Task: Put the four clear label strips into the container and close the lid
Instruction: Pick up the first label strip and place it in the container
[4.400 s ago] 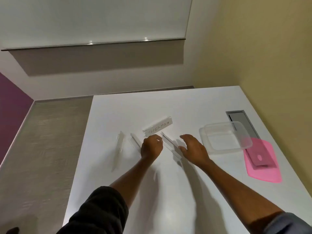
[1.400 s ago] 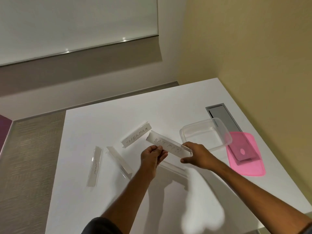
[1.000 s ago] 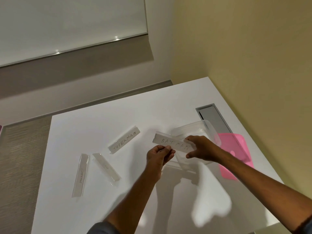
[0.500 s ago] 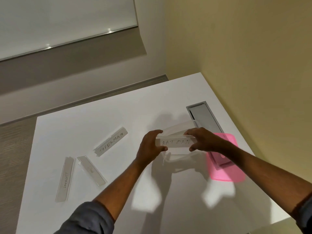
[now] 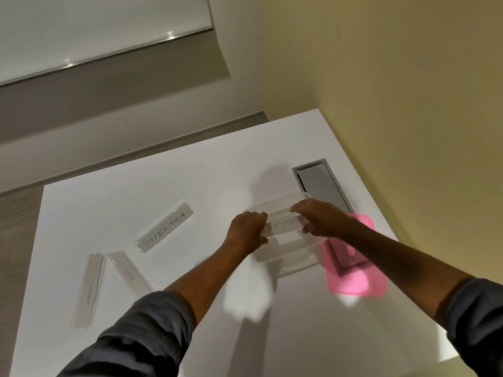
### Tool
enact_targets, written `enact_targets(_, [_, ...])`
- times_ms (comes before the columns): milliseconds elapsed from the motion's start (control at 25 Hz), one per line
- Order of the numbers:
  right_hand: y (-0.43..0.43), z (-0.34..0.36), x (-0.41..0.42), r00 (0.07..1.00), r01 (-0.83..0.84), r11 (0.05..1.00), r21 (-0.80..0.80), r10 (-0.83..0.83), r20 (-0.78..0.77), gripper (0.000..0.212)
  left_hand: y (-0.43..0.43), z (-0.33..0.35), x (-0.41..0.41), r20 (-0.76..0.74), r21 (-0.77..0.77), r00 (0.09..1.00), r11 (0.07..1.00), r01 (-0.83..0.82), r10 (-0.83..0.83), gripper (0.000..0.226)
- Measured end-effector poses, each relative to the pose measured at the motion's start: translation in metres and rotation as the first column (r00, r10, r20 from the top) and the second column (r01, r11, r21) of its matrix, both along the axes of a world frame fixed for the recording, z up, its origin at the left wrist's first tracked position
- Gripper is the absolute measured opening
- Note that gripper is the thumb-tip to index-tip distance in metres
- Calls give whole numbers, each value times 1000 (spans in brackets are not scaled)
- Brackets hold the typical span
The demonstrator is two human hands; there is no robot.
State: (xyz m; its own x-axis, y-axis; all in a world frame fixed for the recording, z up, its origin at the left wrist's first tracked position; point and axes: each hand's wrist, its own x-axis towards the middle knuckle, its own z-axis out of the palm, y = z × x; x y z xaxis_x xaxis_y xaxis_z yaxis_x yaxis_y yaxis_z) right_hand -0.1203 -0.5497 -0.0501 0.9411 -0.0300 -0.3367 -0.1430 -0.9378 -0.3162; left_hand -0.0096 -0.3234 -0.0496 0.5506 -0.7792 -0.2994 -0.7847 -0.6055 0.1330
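Label strip [image 5: 281, 227] between both hands

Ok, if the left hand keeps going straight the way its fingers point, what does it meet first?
The left hand points right, along the BATMAN strip it holds over the clear container. First in line looks like the right hand on the strip's other end.
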Motion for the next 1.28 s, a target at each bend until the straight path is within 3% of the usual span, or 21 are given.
enact_targets(160, [6,-13,11,994,-94,974,-205,103,32,45,-9,-11,-6,-27,31,997,997,-65,66,49])
enact_targets(400, [17,-35,15,993,-93,941,-325,111,38,33,-19,-28,-12,-33,55,993,993,-108,110,44])
enact_targets(1280, [25,-64,19,991,0,963,-269,37,132,16,-31,-67,-10,57,65,987,986,-156,152,29])
